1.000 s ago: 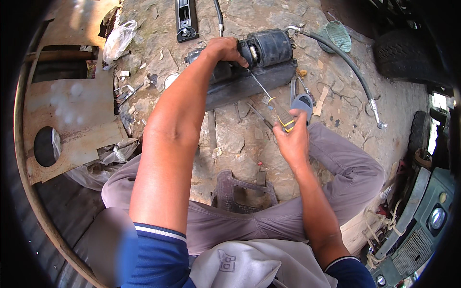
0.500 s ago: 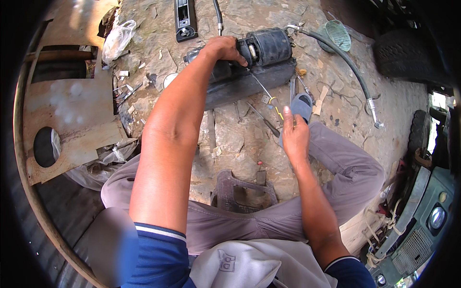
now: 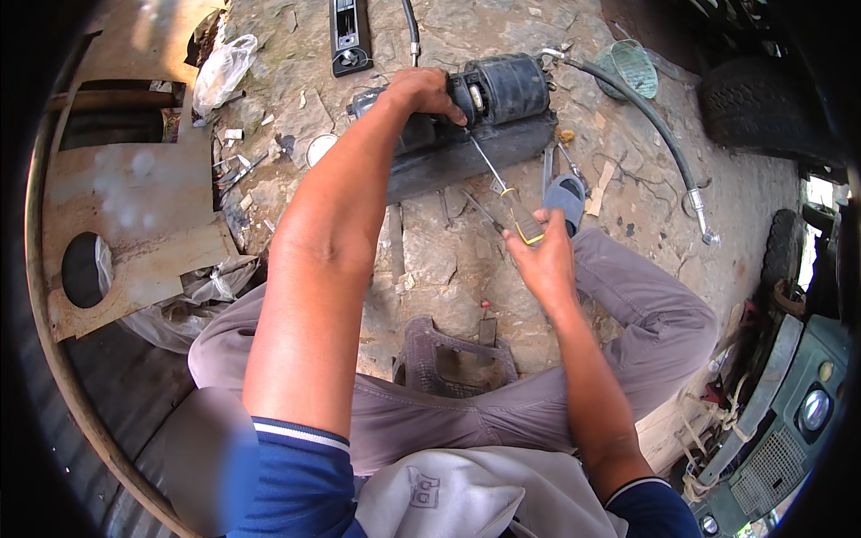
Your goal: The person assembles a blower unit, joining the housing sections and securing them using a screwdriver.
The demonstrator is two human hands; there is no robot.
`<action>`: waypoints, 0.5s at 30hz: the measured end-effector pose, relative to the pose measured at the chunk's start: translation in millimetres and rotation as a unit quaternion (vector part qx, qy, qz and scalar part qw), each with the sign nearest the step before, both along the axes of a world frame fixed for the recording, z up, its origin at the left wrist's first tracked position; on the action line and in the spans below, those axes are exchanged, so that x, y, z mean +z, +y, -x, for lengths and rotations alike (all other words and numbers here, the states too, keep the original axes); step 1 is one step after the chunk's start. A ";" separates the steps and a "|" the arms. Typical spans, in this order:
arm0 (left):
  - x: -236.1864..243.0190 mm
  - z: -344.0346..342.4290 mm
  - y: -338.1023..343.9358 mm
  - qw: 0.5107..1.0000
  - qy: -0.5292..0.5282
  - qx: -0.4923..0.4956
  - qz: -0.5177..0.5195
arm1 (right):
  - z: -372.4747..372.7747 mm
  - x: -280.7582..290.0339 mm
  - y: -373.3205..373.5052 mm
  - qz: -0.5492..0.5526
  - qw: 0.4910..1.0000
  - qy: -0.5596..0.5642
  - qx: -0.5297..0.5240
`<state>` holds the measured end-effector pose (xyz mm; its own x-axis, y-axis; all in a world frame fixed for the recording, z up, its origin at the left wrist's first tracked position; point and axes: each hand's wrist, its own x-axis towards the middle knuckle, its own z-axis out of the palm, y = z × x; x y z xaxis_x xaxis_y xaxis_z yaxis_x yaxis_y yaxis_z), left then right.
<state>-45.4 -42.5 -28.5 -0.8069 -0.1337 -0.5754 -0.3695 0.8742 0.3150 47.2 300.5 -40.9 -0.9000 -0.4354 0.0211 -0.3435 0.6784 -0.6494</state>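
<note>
My left hand [image 3: 426, 93] grips a black cylindrical motor assembly [image 3: 507, 85], which lies on a dark elongated base [image 3: 475, 160]. My right hand [image 3: 545, 240] holds a screwdriver [image 3: 521, 212] by its grey and yellow handle. The long shaft points up and left to the assembly, its tip beside my left thumb. A grey sandal [image 3: 567, 195] shows just past my right hand, and another tool [image 3: 485, 211] lies on the ground to the left of the screwdriver.
A black hose [image 3: 652, 112] curves at right, near a green mesh basket [image 3: 624, 67] and tyres [image 3: 740, 103]. A black plastic part [image 3: 348, 40] lies at top. Rusty sheet metal [image 3: 139, 215] and plastic bags [image 3: 220, 72] are at left. A low stool [image 3: 439, 354] is between my legs.
My right hand shifted upright over the screwdriver handle half a second ago and is now lower and further left around it, the handle turned. My left hand stays on the assembly.
</note>
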 end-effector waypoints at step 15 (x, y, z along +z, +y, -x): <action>-5.8 -5.7 0.9 0.999 0.032 0.013 0.020 | 19.3 84.1 -26.9 0.209 0.692 -0.657 -0.213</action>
<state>-39.7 -41.6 -34.3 -0.8383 -0.1766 -0.5158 -0.3716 0.8773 0.3036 27.8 273.6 43.3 -0.3067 -0.3285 -0.8934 0.9035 0.1949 -0.3818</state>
